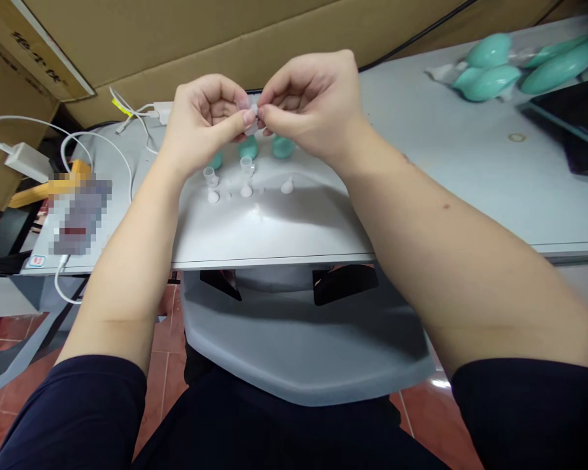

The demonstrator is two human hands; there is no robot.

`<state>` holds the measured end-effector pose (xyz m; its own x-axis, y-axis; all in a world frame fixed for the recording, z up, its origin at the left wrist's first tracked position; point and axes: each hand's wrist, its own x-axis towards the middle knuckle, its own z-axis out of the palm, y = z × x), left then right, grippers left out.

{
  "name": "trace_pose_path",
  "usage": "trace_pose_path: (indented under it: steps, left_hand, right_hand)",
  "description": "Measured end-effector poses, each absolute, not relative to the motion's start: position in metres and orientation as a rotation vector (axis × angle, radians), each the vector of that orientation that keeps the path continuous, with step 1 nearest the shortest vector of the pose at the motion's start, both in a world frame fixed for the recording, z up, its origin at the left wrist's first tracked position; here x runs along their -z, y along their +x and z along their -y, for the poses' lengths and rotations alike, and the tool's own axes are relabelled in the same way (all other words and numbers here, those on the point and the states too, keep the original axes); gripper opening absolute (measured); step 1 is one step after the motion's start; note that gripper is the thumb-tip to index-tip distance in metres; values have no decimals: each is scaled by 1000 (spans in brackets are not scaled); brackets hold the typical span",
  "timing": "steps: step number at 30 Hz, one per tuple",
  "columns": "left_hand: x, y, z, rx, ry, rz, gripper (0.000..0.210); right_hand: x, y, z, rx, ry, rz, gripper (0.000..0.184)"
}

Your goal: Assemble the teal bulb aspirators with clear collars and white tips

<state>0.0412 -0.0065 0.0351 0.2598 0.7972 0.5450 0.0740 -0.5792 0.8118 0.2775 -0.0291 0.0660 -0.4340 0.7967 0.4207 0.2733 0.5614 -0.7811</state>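
My left hand and my right hand meet above the back of the desk, thumbs and fingertips pinched on a small translucent plastic piece. Its exact kind is mostly hidden by the fingers. Below them stand several mint-green rounded pieces, partly covered by my hands. Nearer to me are two small clear plastic cups, one of them tilted. In front of these sit several small white cone-tipped pieces, with tiny pale bits among them.
Glossy mint-green shells lie at the back right near a dark flat device. White cables, a charger and a blurred phone are at the left. A cardboard wall closes off the back; a grey tray-like surface is below the desk edge.
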Motion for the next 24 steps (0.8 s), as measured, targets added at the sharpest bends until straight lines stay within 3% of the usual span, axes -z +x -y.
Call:
trace_pose_path:
  steps: [6,11,13,17,21,24]
  left_hand:
    - [-37,46,4,-1469,1829,-729,37]
    - [-36,46,1,-1335,1844,-857,65]
    - [-36,45,2,-1311,1865,-886,64]
    - [-39,44,5,-1244,1884,-906,61]
    - [-40,45,6,-1256,1855,-958,66]
    - [-40,46,6,-1279,1860,-895,69]
  right_hand:
    - [-66,278,30,-716,-827,2021,12]
    - [-67,277,28,-693,-851,2115,15]
    - [-68,277,25,-663,-921,2156,11]
    - [-71,275,20,-606,-1040,2311,24]
    - [-75,275,23,-602,-967,2294,13]
    - [-75,275,26,-592,-890,2336,20]
